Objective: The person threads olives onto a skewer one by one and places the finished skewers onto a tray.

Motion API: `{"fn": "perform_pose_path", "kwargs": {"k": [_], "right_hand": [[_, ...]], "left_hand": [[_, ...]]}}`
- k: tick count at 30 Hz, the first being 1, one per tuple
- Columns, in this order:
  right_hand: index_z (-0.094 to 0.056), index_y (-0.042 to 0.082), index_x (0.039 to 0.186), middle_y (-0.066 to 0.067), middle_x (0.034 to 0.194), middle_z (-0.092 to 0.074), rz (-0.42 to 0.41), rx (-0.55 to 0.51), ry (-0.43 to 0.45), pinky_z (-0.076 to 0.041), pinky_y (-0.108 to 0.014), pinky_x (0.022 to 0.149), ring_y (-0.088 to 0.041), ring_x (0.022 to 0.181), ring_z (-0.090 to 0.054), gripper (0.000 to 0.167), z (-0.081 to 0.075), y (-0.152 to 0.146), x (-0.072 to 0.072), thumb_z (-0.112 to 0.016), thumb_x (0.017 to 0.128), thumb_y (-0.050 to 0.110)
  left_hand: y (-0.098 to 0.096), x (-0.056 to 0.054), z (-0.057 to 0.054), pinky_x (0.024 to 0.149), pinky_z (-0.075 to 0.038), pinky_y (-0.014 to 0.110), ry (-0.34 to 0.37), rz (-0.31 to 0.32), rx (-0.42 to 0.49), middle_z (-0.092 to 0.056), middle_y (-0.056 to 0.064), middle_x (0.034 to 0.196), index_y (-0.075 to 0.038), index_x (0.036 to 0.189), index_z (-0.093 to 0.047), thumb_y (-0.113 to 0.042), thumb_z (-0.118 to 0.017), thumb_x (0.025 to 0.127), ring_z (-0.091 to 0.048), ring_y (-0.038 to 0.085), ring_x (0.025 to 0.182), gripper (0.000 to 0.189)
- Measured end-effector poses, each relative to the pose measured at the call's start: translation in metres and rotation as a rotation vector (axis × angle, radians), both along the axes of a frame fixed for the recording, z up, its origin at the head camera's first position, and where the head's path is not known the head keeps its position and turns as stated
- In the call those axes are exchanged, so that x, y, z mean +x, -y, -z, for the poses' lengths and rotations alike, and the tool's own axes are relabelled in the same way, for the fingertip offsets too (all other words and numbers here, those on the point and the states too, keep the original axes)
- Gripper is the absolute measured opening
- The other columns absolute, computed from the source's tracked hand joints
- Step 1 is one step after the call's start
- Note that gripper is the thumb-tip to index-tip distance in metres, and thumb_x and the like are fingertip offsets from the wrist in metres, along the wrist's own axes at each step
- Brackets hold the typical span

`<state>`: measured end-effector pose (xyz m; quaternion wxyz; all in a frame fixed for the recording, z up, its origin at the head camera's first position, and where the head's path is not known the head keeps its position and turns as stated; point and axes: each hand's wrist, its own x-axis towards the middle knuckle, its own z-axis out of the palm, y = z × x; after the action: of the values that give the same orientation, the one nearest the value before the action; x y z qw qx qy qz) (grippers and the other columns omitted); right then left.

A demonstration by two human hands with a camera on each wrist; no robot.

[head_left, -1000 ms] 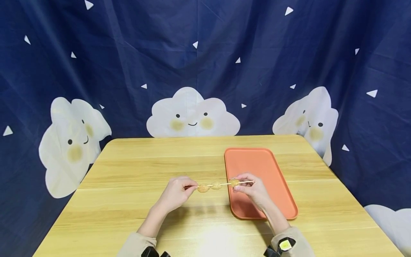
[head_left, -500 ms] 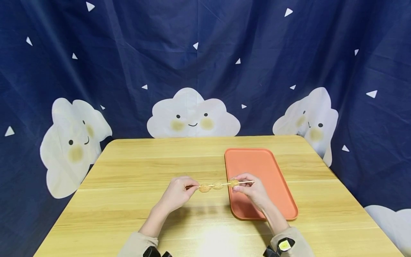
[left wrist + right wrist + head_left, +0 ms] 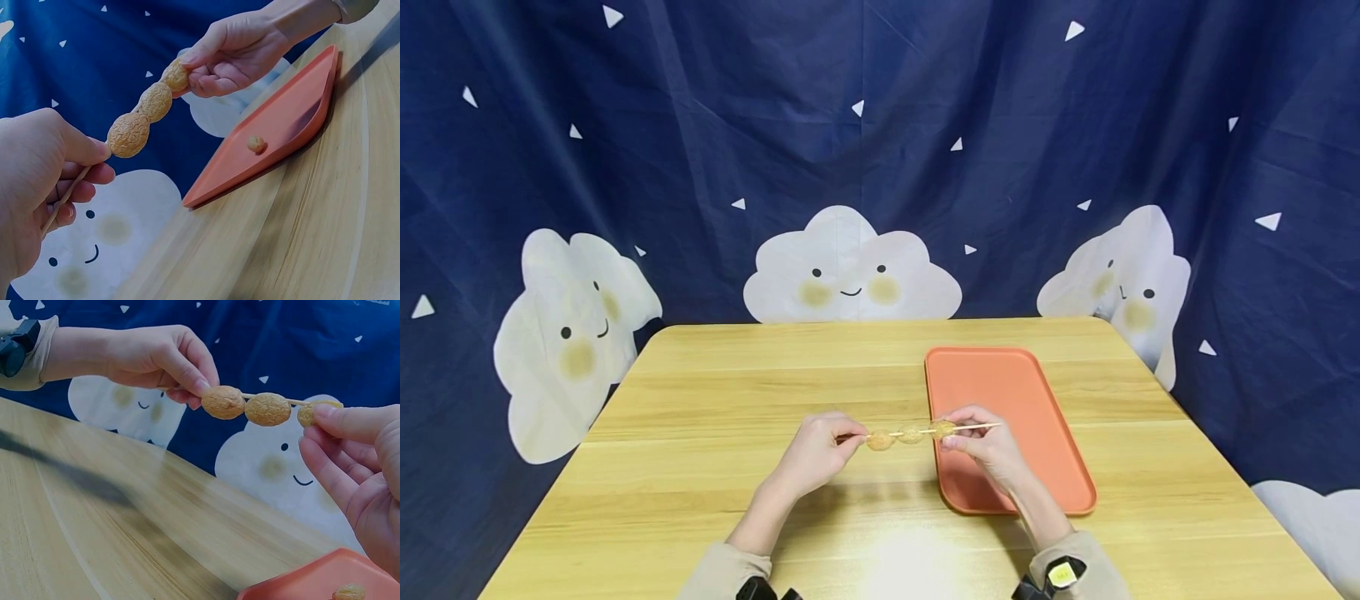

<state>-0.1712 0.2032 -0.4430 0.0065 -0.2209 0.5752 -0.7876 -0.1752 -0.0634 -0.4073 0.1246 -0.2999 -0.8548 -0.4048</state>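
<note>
A thin wooden skewer runs through three wrinkled golden-brown balls, held level above the table. My left hand pinches the stick right beside the nearest ball, its lower end lying across the palm. The middle ball sits close to that one, untouched by either hand. Thumb and fingers of my right hand grip the third ball, partly covering it. Past this ball, the stick's far end extends over the right hand in the head view.
An orange tray lies on the wooden table, under and beyond my right hand. One more small brown ball rests in it. A dark blue curtain with white clouds stands behind the table's far edge.
The third ball has shifted slightly left along the skewer, narrowing the gap to the middle ball. My left hand and the skewer have edged a little to the right.
</note>
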Motion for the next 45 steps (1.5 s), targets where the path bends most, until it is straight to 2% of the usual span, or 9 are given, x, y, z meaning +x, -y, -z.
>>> {"fn": "perform_pose_path", "kwargs": {"k": [12,18,26,32,38,42,45], "right_hand": [[-0.068,0.015,0.092,-0.002,0.093,-0.069,0.039,0.034,0.069,-0.053,-0.025,0.069,-0.012,0.077,-0.063,0.031,0.001,0.001,0.001,-0.068,0.074,-0.011],[-0.067,0.014,0.092,-0.003,0.094,-0.069,0.036,0.037,0.071,-0.052,-0.023,0.069,-0.012,0.077,-0.063,0.028,0.002,0.001,0.0,-0.071,0.074,-0.007],[-0.066,0.011,0.095,-0.004,0.095,-0.069,0.021,0.036,0.068,-0.053,-0.025,0.07,-0.013,0.079,-0.063,0.028,0.003,0.0,0.001,-0.068,0.075,-0.009],[-0.068,0.013,0.098,-0.002,0.093,-0.069,0.029,0.067,0.079,-0.053,-0.027,0.072,-0.01,0.078,-0.063,0.035,0.003,0.0,0.003,-0.061,0.077,-0.014],[-0.068,0.011,0.1,-0.003,0.091,-0.068,-0.011,0.005,0.072,-0.052,-0.028,0.074,-0.012,0.081,-0.064,0.033,0.005,-0.005,0.003,-0.059,0.079,-0.013],[-0.066,0.005,0.103,-0.007,0.094,-0.068,-0.061,-0.076,0.027,-0.053,-0.029,0.075,-0.014,0.083,-0.065,0.033,0.006,-0.012,0.001,-0.052,0.083,-0.017],[-0.064,0.0,0.105,-0.011,0.098,-0.067,-0.074,-0.12,-0.029,-0.053,-0.031,0.075,-0.016,0.084,-0.065,0.028,0.009,-0.021,-0.002,-0.052,0.085,-0.014]], "left_hand": [[-0.002,0.001,0.0,0.06,-0.048,0.021,0.03,0.01,0.008,-0.065,-0.004,0.078,-0.009,0.081,-0.073,-0.004,-0.069,0.08,-0.056,0.005,0.068,0.007],[-0.002,0.0,0.001,0.061,-0.048,0.022,0.011,0.011,0.003,-0.066,-0.002,0.078,-0.009,0.081,-0.074,-0.005,-0.069,0.08,-0.057,0.006,0.069,0.006],[-0.003,-0.001,0.003,0.059,-0.047,0.021,0.017,0.01,0.003,-0.065,-0.004,0.078,-0.01,0.082,-0.074,-0.005,-0.07,0.08,-0.055,0.004,0.068,0.006],[-0.002,0.0,0.006,0.058,-0.046,0.021,0.008,0.002,-0.007,-0.063,-0.008,0.076,-0.01,0.082,-0.074,-0.005,-0.07,0.08,-0.052,0.003,0.065,0.007],[0.002,0.0,0.008,0.06,-0.047,0.021,0.016,-0.028,-0.002,-0.064,-0.009,0.078,-0.012,0.083,-0.074,-0.006,-0.07,0.081,-0.054,0.004,0.067,0.008],[0.006,0.0,0.009,0.061,-0.047,0.021,0.032,-0.061,0.01,-0.065,-0.006,0.08,-0.013,0.084,-0.074,-0.009,-0.069,0.082,-0.055,0.004,0.069,0.006],[0.008,0.0,0.01,0.061,-0.048,0.022,0.034,-0.071,0.019,-0.065,-0.006,0.08,-0.013,0.084,-0.074,-0.01,-0.07,0.082,-0.056,0.004,0.07,0.006]]}}
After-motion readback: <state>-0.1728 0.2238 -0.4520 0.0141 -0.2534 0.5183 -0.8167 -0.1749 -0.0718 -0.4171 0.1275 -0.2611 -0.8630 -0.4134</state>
